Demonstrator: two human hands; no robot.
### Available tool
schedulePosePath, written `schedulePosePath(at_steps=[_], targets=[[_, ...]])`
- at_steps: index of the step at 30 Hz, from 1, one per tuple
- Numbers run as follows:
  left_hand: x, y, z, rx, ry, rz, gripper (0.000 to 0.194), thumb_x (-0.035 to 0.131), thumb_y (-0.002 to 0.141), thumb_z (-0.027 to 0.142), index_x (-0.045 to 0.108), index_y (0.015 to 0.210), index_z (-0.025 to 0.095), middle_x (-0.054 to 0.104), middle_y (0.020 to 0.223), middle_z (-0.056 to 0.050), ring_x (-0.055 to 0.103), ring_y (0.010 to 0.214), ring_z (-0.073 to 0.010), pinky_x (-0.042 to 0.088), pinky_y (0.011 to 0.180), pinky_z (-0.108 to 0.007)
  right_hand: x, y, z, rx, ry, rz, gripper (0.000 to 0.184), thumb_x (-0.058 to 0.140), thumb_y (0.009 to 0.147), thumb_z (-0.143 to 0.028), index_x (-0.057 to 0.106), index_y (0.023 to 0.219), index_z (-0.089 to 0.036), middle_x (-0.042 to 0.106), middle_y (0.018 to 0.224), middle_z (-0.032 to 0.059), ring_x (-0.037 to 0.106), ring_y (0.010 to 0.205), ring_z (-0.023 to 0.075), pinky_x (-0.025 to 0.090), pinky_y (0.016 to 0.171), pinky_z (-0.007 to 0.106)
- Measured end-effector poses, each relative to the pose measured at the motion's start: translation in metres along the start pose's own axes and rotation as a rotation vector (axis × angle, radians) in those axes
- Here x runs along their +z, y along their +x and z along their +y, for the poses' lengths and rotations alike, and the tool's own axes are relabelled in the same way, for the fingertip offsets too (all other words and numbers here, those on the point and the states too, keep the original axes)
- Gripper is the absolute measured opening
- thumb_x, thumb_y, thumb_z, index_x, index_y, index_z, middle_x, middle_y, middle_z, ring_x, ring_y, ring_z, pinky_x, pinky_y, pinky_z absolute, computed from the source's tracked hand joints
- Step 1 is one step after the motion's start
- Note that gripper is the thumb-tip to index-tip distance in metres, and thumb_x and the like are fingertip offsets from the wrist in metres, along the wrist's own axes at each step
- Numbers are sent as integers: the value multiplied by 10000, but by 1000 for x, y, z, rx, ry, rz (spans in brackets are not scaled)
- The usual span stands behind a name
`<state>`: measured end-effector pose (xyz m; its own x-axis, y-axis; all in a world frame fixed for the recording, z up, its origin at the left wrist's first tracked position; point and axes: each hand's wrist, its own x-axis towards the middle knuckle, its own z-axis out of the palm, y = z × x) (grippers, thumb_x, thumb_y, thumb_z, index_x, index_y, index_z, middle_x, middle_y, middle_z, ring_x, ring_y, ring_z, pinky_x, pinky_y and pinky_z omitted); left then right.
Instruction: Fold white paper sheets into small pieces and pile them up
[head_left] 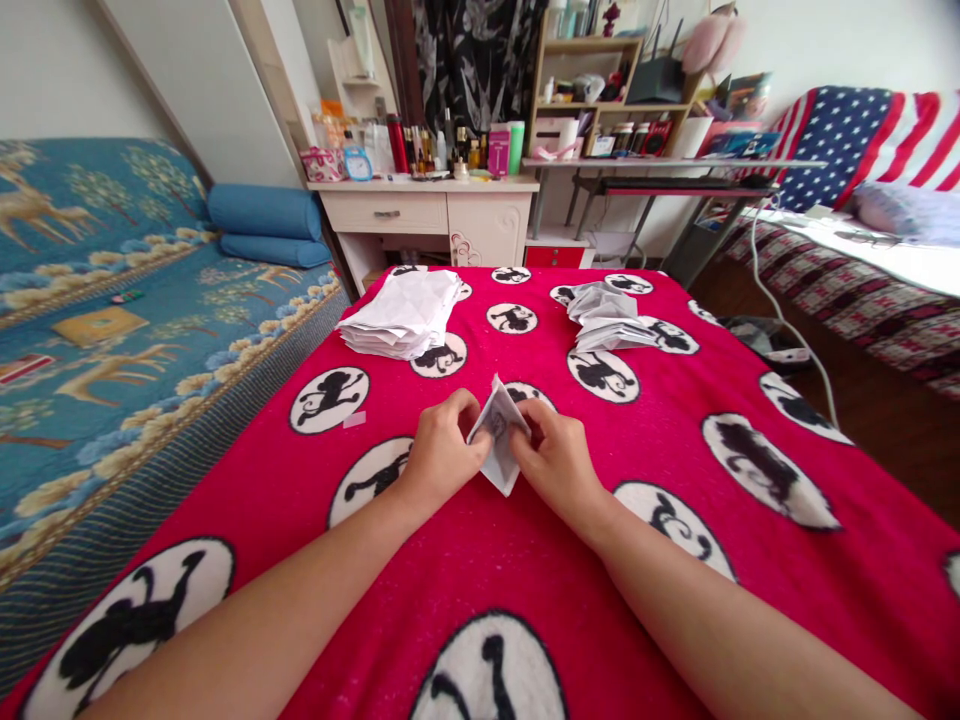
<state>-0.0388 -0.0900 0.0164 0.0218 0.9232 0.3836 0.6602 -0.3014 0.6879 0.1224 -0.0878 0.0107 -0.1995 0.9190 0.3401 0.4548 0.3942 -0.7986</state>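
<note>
Both hands meet over the middle of a red blanket (645, 520) printed with black-and-white monkey circles. Between them is a folded piece of printed paper (499, 440), partly upright. My left hand (439, 450) pinches its left edge with closed fingers. My right hand (559, 455) grips its right side, fingers curled onto it. A stack of flat white sheets (401, 315) lies further back on the left. A small heap of folded paper pieces (607, 320) lies further back on the right.
A blue patterned sofa bed (112, 330) with a bolster runs along the left. A white dresser (424, 215) crowded with bottles stands behind the blanket, next to a desk and shelf (652, 160). On the right, a cable (787, 320) crosses the wooden floor.
</note>
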Motion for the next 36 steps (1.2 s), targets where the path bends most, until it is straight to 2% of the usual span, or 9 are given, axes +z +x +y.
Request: schedulePosePath(at_steps=[5,10,13,18,21,24,29,32,36], targets=[[-2,6,-9,-125,-98,-39,92,582,675,130,519,713,185,574,662,28,543,596,-116,415,587,-233,-2,7,10,195,246,31,124,515,717,-168,584,817,-190,620,632,-15,535,512,117,371,475,217],[4,7,-14,-173,-467,-52,298,641,691,150,526,964,178,640,1051,-58,633,815,-141,474,596,-206,-7,12,7,394,447,-28,92,577,675,-231,587,742,-168,549,473,-51,428,346,83,315,362,199],[3,7,-13,-71,-591,-12,326,625,731,131,496,1025,190,588,1214,-88,633,909,-145,519,670,-225,-10,13,5,465,557,-19,129,618,670,-291,581,687,-168,522,422,-59,392,291,75,269,315,194],[-8,4,-9,307,-333,67,272,518,801,49,652,972,212,555,1249,-72,578,1100,-181,516,857,-301,-12,12,3,490,619,-28,203,649,671,-322,542,583,-173,521,412,-49,371,274,60,255,299,188],[-16,1,-8,458,-224,-29,290,471,820,43,707,853,208,547,1257,-70,559,1136,-193,480,941,-332,-12,11,2,524,637,-39,218,650,662,-317,529,552,-174,493,384,-49,343,264,56,232,295,190],[-20,-2,-8,474,-157,-152,194,546,822,149,708,918,192,535,1282,-106,554,1157,-236,464,969,-363,-13,12,2,564,653,-53,215,639,653,-305,522,528,-174,443,344,-52,318,259,56,203,296,196],[-14,1,-10,369,-202,-129,127,667,807,286,713,848,175,651,1120,-103,621,1025,-221,476,903,-317,-19,15,-1,654,654,-120,174,592,628,-269,492,515,-181,423,351,-58,262,263,41,173,290,195],[-7,5,-12,168,-368,-119,183,623,849,307,706,820,147,698,888,-65,640,825,-169,489,763,-261,-20,16,-1,658,638,-149,184,564,647,-292,475,525,-186,439,378,-55,242,276,32,183,290,189],[-2,6,-14,-70,-540,-196,226,668,798,345,683,765,122,621,650,-4,561,608,-119,434,580,-218,-17,17,1,605,541,-144,218,600,706,-381,544,644,-180,476,420,-49,360,314,63,252,302,184]])
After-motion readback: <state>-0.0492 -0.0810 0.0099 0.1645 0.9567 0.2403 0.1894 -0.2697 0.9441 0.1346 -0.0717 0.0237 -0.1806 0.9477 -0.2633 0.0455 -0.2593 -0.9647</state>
